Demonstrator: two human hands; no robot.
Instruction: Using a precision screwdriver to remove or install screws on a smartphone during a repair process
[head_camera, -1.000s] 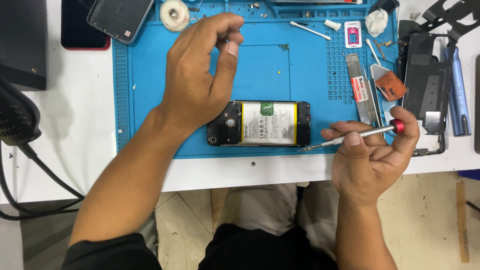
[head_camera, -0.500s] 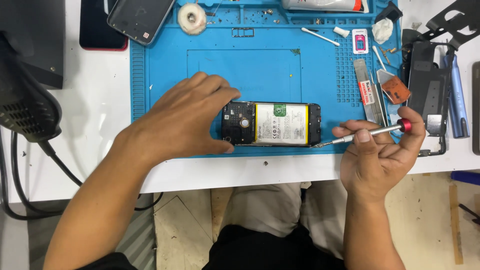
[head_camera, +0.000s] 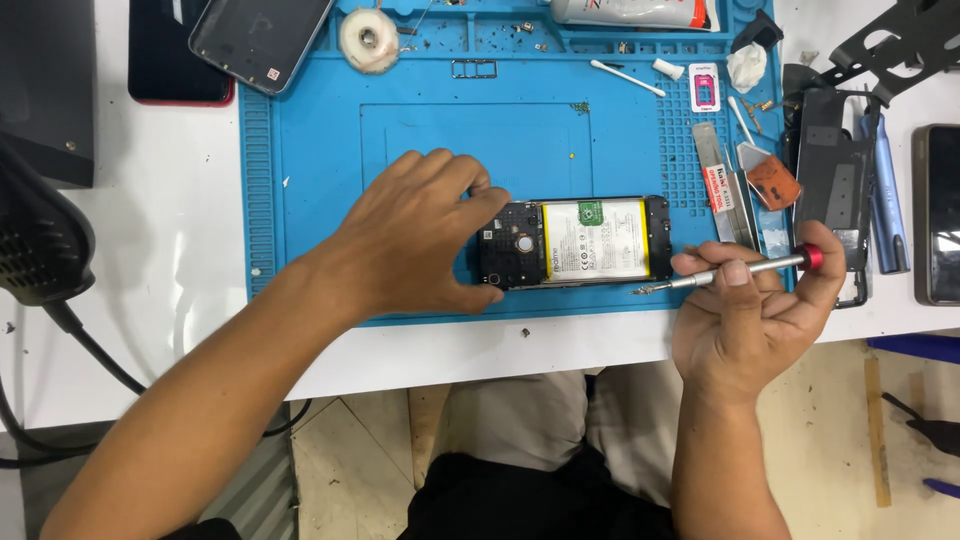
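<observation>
Opened phone (head_camera: 575, 242), back cover off, lies flat near the front edge of the blue work mat (head_camera: 320, 200) on the white counter (head_camera: 160, 260); battery and board are exposed. Left hand (head_camera: 410, 240) rests on the phone's left end, grip closed around it, thumb at the near edge and fingers over the far edge. Right hand (head_camera: 750, 320) sits just right of the phone, grip pinching a slim screwdriver (head_camera: 730, 272) with a red cap, tip pointing left, just off the phone's lower right corner.
</observation>
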